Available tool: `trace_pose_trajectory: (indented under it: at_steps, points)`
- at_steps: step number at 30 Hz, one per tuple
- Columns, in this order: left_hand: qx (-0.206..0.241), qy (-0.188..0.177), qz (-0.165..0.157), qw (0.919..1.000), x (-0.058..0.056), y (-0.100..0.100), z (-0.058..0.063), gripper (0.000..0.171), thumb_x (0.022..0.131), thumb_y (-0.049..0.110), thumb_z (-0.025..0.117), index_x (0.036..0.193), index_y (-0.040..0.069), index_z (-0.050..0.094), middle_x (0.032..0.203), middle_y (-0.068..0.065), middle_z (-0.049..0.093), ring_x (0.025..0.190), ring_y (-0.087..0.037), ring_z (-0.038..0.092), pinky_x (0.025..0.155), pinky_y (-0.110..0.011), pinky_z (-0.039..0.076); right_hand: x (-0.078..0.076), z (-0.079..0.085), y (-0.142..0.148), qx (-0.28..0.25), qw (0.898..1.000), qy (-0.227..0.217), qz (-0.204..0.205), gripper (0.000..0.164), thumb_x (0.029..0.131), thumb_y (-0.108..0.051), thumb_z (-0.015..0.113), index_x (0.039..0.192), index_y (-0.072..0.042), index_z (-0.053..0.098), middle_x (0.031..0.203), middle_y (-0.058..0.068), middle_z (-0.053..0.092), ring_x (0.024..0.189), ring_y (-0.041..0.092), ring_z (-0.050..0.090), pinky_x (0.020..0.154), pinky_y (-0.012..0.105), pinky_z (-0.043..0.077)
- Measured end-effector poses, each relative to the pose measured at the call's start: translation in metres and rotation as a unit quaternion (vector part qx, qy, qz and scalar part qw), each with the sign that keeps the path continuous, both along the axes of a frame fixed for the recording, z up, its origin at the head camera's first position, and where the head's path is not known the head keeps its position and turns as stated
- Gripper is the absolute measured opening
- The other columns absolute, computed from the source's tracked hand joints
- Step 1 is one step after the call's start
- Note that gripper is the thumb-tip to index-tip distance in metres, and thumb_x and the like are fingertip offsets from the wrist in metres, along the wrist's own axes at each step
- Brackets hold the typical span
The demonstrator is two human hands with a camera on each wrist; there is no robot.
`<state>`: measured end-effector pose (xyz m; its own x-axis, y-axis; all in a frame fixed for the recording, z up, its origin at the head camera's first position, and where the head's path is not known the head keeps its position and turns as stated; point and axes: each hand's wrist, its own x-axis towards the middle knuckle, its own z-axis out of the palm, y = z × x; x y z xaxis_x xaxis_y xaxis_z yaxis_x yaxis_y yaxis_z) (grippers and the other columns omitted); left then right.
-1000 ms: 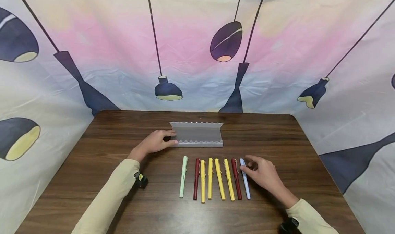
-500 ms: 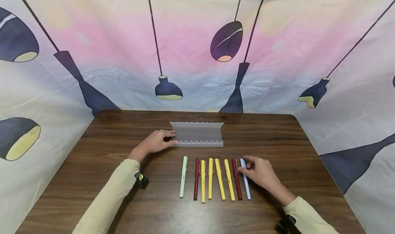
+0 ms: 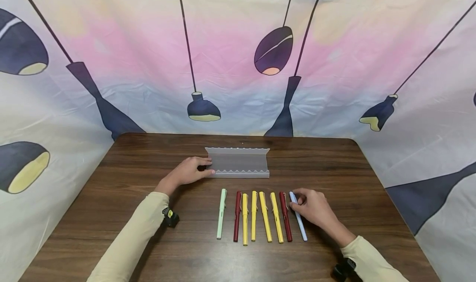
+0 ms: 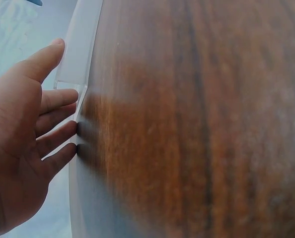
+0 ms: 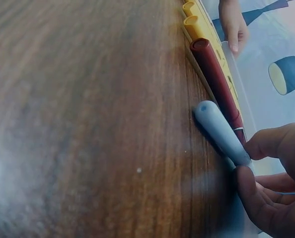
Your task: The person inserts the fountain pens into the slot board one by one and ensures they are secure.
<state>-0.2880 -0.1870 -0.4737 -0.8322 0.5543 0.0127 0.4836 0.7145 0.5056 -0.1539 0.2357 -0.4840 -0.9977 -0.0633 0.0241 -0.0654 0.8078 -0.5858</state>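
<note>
My right hand [image 3: 314,207] pinches the upper part of a light blue pen [image 3: 300,224] between thumb and forefinger. In the right wrist view the blunt end of that blue pen [image 5: 214,119] points away from the fingertips. Just left of it lies a dark red pen [image 3: 286,220], followed by several yellow pens [image 3: 265,218], another dark red pen [image 3: 236,218] and a pale green pen [image 3: 221,216]. Fingers fairly straight, my left hand [image 3: 189,170] rests against the left end of a clear pen rack [image 3: 241,174] with notched edges.
The brown wooden table [image 3: 167,257] carries everything, with the pen row in front of the rack. Behind its far edge hangs a cloth backdrop [image 3: 238,88] printed with lamps. A dark wrist camera [image 3: 343,269] sits by the right sleeve, another [image 3: 170,217] by the left.
The right hand has moved slightly left and closed its thumb and finger on the light blue pen. The pen's near end has swung to the right. The left hand and rack stay put.
</note>
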Motion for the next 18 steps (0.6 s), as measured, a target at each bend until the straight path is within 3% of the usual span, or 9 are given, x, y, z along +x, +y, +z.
trace_pose_trajectory:
  at_steps: [11, 18]
  points:
    - [-0.001, -0.008, 0.003, 1.0, 0.001, 0.001, 0.001, 0.064, 0.099, 0.05, 0.064, 0.139, 0.001, 0.062, 0.151, -0.016, 0.053, 0.141, -0.036, 0.048, 0.112, -0.055, 0.042, 0.002, 0.008, 0.003, -0.004, 1.0, 0.011, 0.004, 0.031, 0.083, -0.008, 0.074, 0.113, 0.0, 0.073, 0.073, -0.005, 0.066, 0.061, 0.007, 0.056, 0.053, 0.023, 0.045]
    - [0.0, -0.011, 0.006, 0.9999, 0.001, 0.0, 0.0, 0.064, 0.099, 0.051, 0.064, 0.14, 0.001, 0.062, 0.151, -0.016, 0.053, 0.142, -0.035, 0.047, 0.112, -0.054, 0.042, 0.0, 0.023, 0.004, -0.025, 1.0, 0.003, -0.004, 0.032, 0.086, -0.008, 0.072, 0.117, 0.0, 0.069, 0.086, 0.003, 0.075, 0.068, 0.009, 0.065, 0.057, 0.028, 0.052]
